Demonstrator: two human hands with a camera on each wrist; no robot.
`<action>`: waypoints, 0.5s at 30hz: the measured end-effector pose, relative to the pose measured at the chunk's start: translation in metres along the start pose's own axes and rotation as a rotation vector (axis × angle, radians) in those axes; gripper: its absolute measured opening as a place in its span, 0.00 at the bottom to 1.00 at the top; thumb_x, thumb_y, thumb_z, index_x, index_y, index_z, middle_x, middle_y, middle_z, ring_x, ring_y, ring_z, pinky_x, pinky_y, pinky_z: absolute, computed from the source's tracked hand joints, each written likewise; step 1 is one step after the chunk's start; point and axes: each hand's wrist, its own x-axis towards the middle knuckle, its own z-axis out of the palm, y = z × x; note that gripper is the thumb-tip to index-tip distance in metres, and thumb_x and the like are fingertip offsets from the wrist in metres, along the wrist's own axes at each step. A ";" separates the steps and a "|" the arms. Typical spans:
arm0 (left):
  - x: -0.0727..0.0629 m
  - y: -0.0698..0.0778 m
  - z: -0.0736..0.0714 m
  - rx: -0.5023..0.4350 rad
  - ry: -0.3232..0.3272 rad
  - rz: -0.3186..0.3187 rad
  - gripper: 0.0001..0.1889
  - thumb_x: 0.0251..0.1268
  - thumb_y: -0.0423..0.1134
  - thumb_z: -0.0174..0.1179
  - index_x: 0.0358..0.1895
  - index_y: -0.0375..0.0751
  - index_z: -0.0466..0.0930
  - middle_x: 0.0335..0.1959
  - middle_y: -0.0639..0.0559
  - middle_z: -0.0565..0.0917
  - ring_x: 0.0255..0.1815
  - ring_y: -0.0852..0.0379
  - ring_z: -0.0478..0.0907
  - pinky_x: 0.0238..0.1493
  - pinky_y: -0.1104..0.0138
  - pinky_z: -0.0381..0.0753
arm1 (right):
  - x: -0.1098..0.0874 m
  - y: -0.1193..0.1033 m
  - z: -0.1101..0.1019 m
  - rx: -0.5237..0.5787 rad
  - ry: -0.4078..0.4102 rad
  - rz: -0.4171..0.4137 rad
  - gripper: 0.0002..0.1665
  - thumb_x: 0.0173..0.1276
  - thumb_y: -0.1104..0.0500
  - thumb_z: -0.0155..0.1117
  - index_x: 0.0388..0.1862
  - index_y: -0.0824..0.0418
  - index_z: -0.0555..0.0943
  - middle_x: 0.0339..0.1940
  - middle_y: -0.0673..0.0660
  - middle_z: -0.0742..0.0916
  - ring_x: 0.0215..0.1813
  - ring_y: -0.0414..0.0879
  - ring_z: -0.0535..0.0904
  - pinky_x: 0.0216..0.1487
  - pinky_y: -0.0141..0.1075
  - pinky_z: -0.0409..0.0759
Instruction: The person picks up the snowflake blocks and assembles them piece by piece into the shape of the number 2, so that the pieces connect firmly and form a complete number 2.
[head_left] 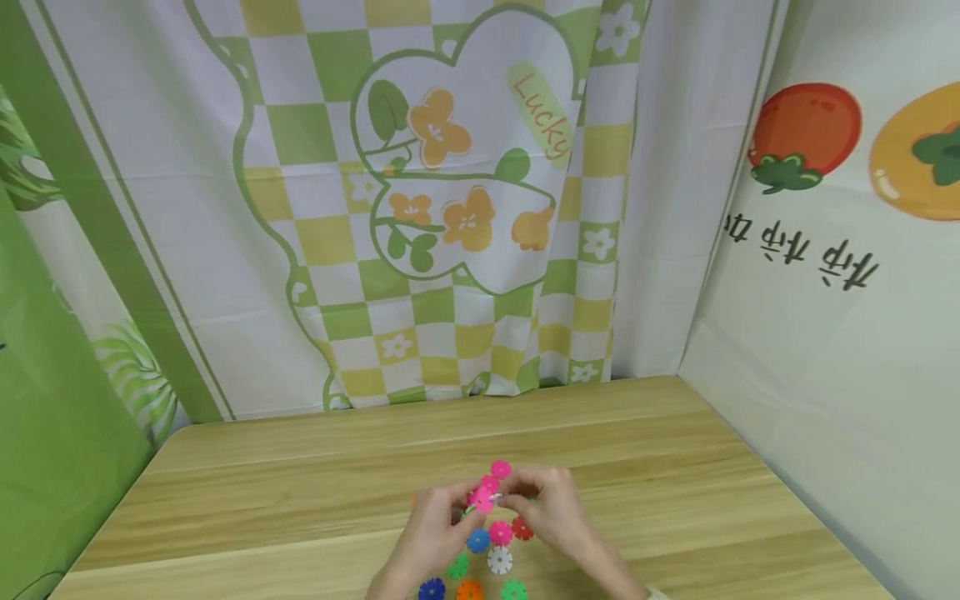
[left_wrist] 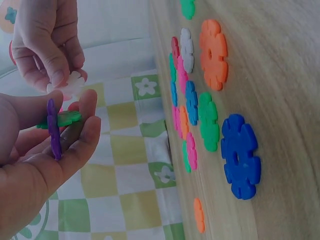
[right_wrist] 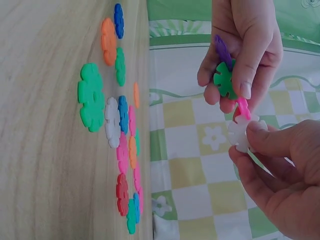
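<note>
My left hand (head_left: pixel 429 531) grips a small chain of flower-shaped interlocking discs above the table. In the right wrist view the chain runs from a purple disc (right_wrist: pixel 223 50) to a green disc (right_wrist: pixel 224 81) and a pink disc (right_wrist: pixel 243 107). Between thumb and fingers, my right hand (head_left: pixel 553 506) pinches a white disc (right_wrist: pixel 238 134), whose edge meets the pink disc. Whether their slots are joined cannot be made out. Fingers partly hide the chain, and the purple disc (left_wrist: pixel 54 129) stands crosswise to the green one in the left wrist view.
Loose discs lie on the wooden table (head_left: pixel 262 492) below the hands, among them a dark blue disc (left_wrist: pixel 241 156), an orange disc (left_wrist: pixel 214 55), a white disc (head_left: pixel 500 560) and a red disc (head_left: pixel 522 527). A patterned curtain (head_left: pixel 465 333) hangs behind the table.
</note>
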 end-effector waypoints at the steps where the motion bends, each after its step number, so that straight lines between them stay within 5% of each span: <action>1: 0.000 0.000 0.001 -0.003 0.000 0.001 0.18 0.65 0.29 0.59 0.57 0.26 0.75 0.43 0.40 0.85 0.32 0.57 0.84 0.32 0.74 0.81 | 0.000 0.000 0.001 -0.015 0.018 -0.019 0.10 0.47 0.76 0.72 0.24 0.63 0.84 0.25 0.54 0.87 0.27 0.36 0.82 0.29 0.28 0.82; 8: 0.001 0.002 0.004 -0.022 0.005 0.002 0.18 0.69 0.29 0.55 0.59 0.24 0.73 0.46 0.37 0.84 0.26 0.66 0.80 0.23 0.71 0.81 | 0.000 0.000 0.005 -0.059 0.114 -0.127 0.12 0.43 0.77 0.73 0.22 0.64 0.83 0.22 0.54 0.86 0.24 0.35 0.80 0.25 0.26 0.81; 15: -0.001 0.000 0.004 0.054 -0.015 0.025 0.20 0.64 0.26 0.59 0.58 0.23 0.73 0.40 0.39 0.85 0.26 0.67 0.77 0.22 0.76 0.77 | -0.001 0.002 0.006 -0.036 0.060 -0.196 0.11 0.45 0.77 0.73 0.25 0.64 0.85 0.26 0.55 0.87 0.25 0.36 0.80 0.25 0.26 0.80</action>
